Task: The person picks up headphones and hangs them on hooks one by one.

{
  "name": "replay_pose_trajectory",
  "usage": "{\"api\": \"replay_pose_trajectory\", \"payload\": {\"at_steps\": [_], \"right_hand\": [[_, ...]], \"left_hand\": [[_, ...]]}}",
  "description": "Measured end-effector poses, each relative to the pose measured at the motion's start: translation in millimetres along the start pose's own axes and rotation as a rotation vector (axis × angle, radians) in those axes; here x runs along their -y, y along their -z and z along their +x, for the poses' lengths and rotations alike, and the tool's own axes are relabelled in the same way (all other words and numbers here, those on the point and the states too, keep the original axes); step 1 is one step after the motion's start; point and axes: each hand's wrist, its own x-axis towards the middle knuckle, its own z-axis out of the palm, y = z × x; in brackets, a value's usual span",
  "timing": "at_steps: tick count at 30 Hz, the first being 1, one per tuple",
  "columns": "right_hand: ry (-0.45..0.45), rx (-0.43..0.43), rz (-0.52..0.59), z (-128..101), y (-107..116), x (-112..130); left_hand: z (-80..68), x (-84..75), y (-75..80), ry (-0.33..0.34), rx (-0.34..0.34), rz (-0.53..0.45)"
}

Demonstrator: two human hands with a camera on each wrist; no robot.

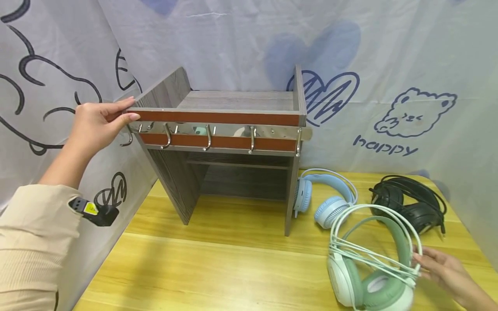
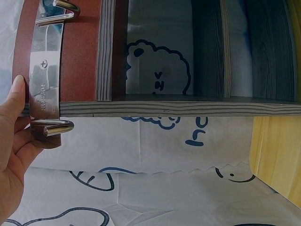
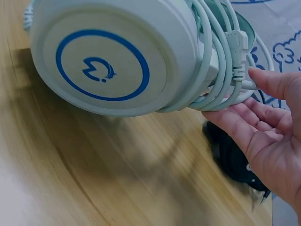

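A small grey wooden shelf point(image 1: 171, 172) stands on the table; a metal rail with several hooks point(image 1: 208, 137) runs along its red-brown front board point(image 1: 218, 115). At the board's left end my left hand point(image 1: 102, 123) grips the corner, thumb in front. In the left wrist view, the left hand point(image 2: 14, 146) lies beside the end hook point(image 2: 51, 127). My right hand point(image 1: 447, 272) holds green-and-white headphones point(image 1: 402, 242) at their side, by the wrapped cable. In the right wrist view, the right hand point(image 3: 268, 122) has thumb and fingers around the cable point(image 3: 221, 61); the earcup is above the table.
Light-blue headphones point(image 1: 330, 209) lie against the shelf's right side. Black headphones point(image 1: 412, 205) lie behind the green ones, toward the right back. The yellow wood-grain table point(image 1: 218, 272) meets cloth walls point(image 1: 241, 47) with drawings at the left, back and right.
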Motion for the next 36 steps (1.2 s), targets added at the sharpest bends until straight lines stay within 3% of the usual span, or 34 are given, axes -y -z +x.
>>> {"api": "replay_pose_trajectory", "payload": {"at_steps": [8,16,21,25,30,36], "right_hand": [[0.089,-0.072,-0.032,9,-4,-15],[0.187,-0.046,-0.003,15,-14,-13],[0.234,-0.037,-0.097,18,-21,-10],[0.282,-0.034,-0.159,15,-43,13],[0.343,-0.052,-0.187,5,-87,52],[0.318,-0.078,-0.243,-3,-124,82]], "left_hand": [[-2.1,1.2,1.8,0.021,0.007,0.013],[-1.6,-0.2,3.3,0.026,-0.002,0.011],[-1.1,0.9,4.7,0.032,-0.005,0.007],[-0.9,2.2,5.3,0.029,-0.010,0.002],[0.0,1.1,5.2,0.038,-0.001,-0.004],[1.3,-0.5,2.9,0.047,0.004,-0.025]]}}
